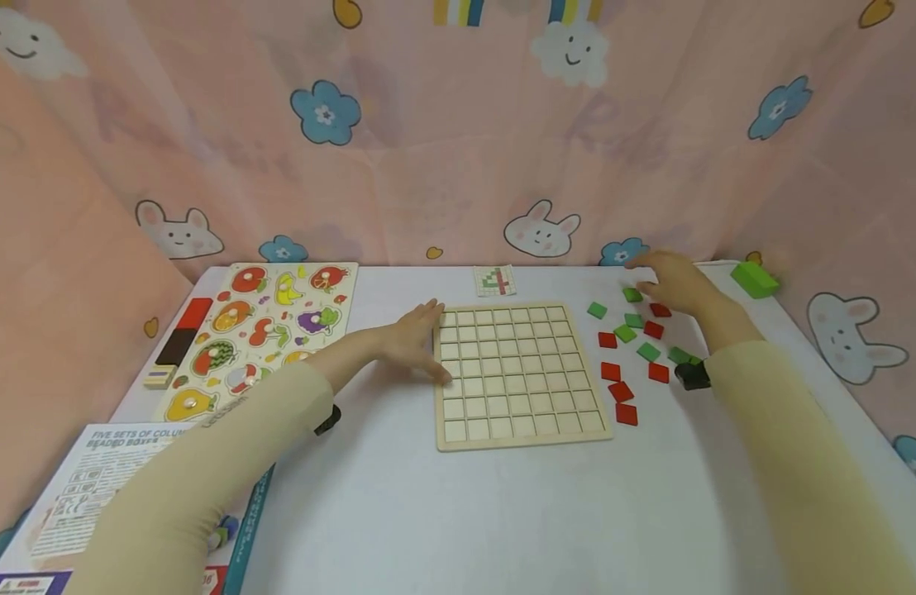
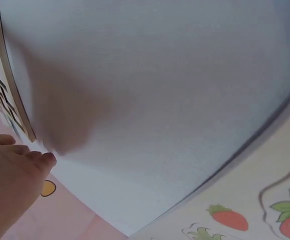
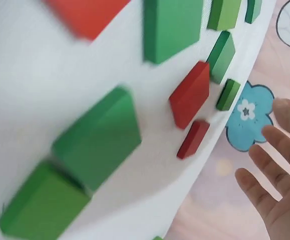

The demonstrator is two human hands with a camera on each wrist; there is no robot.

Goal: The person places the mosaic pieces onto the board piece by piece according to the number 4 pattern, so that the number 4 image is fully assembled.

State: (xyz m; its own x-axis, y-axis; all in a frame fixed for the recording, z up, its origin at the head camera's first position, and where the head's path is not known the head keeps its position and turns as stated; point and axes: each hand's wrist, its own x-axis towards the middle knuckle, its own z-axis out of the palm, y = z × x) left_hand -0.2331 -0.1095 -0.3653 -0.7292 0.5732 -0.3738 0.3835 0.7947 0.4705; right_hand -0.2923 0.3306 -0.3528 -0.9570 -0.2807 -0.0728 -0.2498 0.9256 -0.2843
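At the centre of the head view: one wooden grid board (image 1: 513,374), flat on a white tabletop (image 1: 465,521). At its left edge: left hand (image 1: 413,335), fingers spread and slack, grasping nothing, thumb over the rim. Hazard: a sideways push there could set the board askew, since nothing visible fixes it down. Right of centre: green tiles (image 1: 627,333) and red tiles (image 1: 620,391), loose, intermixed. Upper right: right hand (image 1: 677,285), fingers loosely extended, nothing held, near the uppermost green tile. Hazard: a low sweep of the sleeve or black wrist device (image 1: 694,376) could scatter tiles. Top centre: one small pattern card (image 1: 495,281), beyond the board.

Left margin of the left wrist view: board edge, its corner near the fingertips; contact cannot be told. Lower right: part of a fruit-printed board (image 2: 250,200), well apart from the grid.

Lower right of the right wrist view: right hand, fingers released, a gap before the nearest tiles. Lower left: two green tiles, abutting. Hazard: lifting one could drag its neighbour; thin edges may also slip a pinch.
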